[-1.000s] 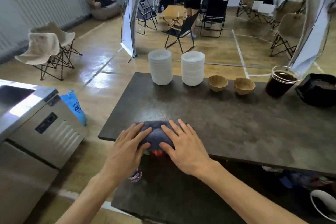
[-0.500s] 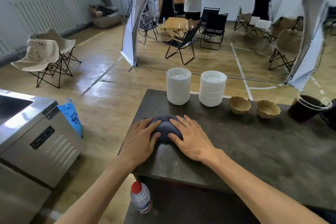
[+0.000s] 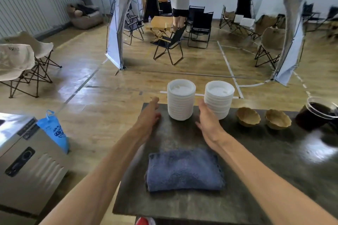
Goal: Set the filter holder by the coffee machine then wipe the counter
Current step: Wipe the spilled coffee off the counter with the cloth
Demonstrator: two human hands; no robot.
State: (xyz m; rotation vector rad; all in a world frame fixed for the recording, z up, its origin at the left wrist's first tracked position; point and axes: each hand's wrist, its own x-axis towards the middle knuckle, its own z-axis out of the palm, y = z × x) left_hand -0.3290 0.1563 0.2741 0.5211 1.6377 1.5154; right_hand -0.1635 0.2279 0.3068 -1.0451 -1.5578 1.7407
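1. Both hands have left the cloth point(image 3: 184, 169), which they pressed half a second ago; it now lies folded on the counter point(image 3: 265, 160), behind the hands and between the two forearms.
2. The left hand point(image 3: 149, 115) is released, fingers straight and pointing forward, at the counter's far left corner; whether it touches the surface cannot be told.
3. The right hand point(image 3: 207, 118) is also released, fingers extended toward the gap between two stacks of white lids, holding nothing.
4. The left stack point(image 3: 180, 102) stands between the two hands; the right stack point(image 3: 218, 102) is just beyond the right hand's fingertips, and contact cannot be told.
5. Right of the right hand sit two tan bowls point(image 3: 247, 118), then a glass jug point(image 3: 314, 115) of dark liquid at the counter's far right.
6. Left of the left hand, off the counter, are a blue bag point(image 3: 54, 129) and a steel machine point(image 3: 27, 160).
7. No filter holder is recognisable.
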